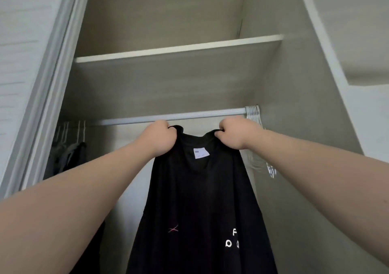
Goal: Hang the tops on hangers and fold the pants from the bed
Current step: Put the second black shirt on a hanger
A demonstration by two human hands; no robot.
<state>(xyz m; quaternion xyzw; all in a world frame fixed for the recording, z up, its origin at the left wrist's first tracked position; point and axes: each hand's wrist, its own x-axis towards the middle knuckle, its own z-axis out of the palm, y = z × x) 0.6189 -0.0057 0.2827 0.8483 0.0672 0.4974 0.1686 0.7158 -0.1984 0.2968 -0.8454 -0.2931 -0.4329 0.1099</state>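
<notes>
The left grip: fingers curled tight on the left side of the neckline of the black top. The right grip: clamped likewise on the neckline's right side.
The black top: held up inside the closet, just below the rod, hanging down between the forearms, with a white label at the collar.
At the rod's right end: white hangers, bunched.
At its left end: dark garments, hanging.
Above the rod: one shelf.

The black top runs off the bottom edge; its white label carries print too small to read.
</notes>
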